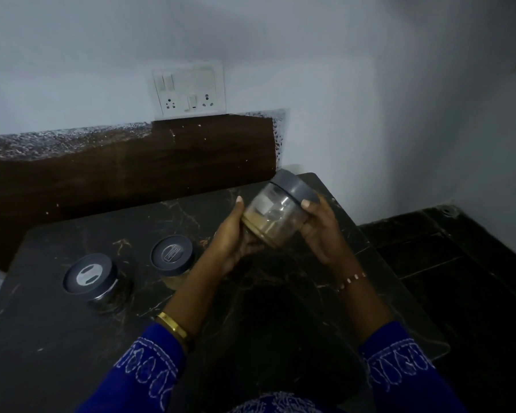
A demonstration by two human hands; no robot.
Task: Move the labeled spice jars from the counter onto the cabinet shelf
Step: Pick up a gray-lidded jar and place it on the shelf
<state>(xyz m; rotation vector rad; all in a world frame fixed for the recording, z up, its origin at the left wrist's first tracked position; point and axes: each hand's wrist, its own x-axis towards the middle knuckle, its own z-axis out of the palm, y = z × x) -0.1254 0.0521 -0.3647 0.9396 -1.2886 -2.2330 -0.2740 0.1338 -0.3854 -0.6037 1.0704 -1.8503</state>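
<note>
A clear spice jar (276, 214) with a grey lid and pale brown powder is tilted above the dark counter (57, 338), lid pointing up and right. My left hand (231, 236) grips its base from the left and underneath. On the jar's right side, my right hand (320, 231) holds it, thumb near the lid. A white label shows on the jar's side. Two more grey-lidded jars stand upright on the counter: one (173, 257) just left of my left wrist, holding yellowish powder, and one (90, 277) farther left. No cabinet shelf is in view.
A white switch and socket plate (189, 90) sits on the wall above a dark brown backsplash (131, 162). The counter ends at a corner on the right, with a lower dark floor or ledge (459, 263) beyond it.
</note>
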